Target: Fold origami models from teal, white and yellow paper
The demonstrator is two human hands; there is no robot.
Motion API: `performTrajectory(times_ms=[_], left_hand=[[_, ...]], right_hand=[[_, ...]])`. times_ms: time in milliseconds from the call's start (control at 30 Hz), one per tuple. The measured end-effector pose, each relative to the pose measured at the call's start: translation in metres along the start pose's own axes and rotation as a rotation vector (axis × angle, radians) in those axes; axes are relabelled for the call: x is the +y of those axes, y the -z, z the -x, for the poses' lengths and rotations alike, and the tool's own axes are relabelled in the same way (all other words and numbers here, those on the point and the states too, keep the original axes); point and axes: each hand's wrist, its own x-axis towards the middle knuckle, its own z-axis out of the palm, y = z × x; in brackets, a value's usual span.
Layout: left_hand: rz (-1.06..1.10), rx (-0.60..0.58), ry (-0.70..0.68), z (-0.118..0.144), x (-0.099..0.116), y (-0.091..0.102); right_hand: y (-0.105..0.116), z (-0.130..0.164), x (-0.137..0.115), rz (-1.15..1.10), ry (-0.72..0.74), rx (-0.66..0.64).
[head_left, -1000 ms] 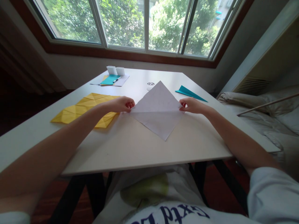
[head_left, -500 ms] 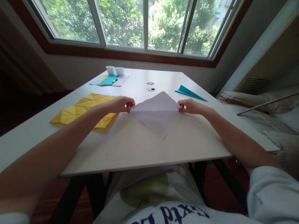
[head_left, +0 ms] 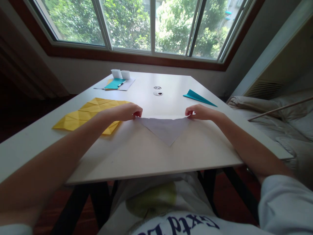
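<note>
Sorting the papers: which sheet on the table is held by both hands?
The white sheet, pinched at its side corners by the left hand and right hand; the yellow sheet lies untouched.

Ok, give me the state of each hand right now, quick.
Left hand: closed, pinching the left corner of the folded white paper triangle.
Right hand: closed, pinching its right corner.
</note>
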Motion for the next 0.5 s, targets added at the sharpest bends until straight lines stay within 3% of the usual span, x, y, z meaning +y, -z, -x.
performTrajectory(times_ms=[233,500], left_hand=[[-0.025,-0.007,-0.001,0.002,0.012,0.004],[-0.131,-0.061,0.077,0.009,0.034,0.013]], right_hand=[[0.006,0.003,-0.011,0.029,0.034,-0.037],[0.010,0.009,-0.024,0.078,-0.051,-0.112]])
